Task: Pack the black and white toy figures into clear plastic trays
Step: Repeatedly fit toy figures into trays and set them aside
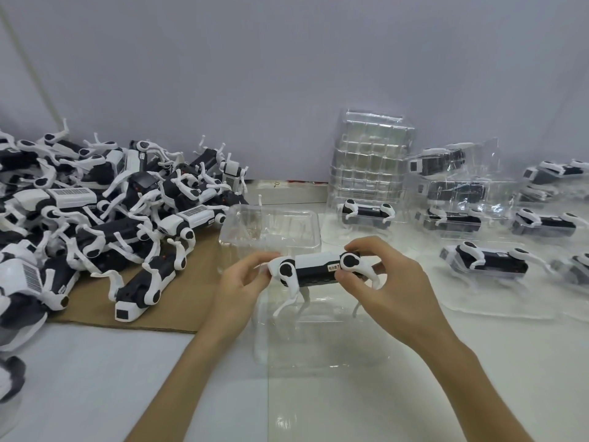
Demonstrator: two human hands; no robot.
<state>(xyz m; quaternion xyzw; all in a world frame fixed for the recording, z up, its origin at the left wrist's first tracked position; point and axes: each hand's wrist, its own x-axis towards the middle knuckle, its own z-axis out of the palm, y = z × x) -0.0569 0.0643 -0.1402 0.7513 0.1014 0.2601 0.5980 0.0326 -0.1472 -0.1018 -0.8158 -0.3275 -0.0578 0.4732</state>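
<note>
The fingers (258, 261) of the left hand (242, 282) are curled and pinch one white end of a black and white toy dog (315, 266). The right hand (392, 282) clamps the other end, thumb below and fingertips above a round black joint. The toy dog is held level between both hands with its thin white legs hanging down over a clear tray (299, 339), which lies on the white desk (478, 378) close to the person. Whether the leg tips touch the tray cannot be told through the plastic. To the left a brown cardboard sheet (178, 301) lies on the desk and carries a pile of loose toy dogs (95, 212), tangled together on their sides and backs. Just behind the hands sits an empty tray (271, 224), its near rim close to the held toy. Farther back and to the right, several packed trays (487, 263) lie spread over the desk, each with a dog inside. Behind them a stack of trays (369, 164) stands tall near the plain grey wall (287, 74), with one more trayed dog at its foot.
</note>
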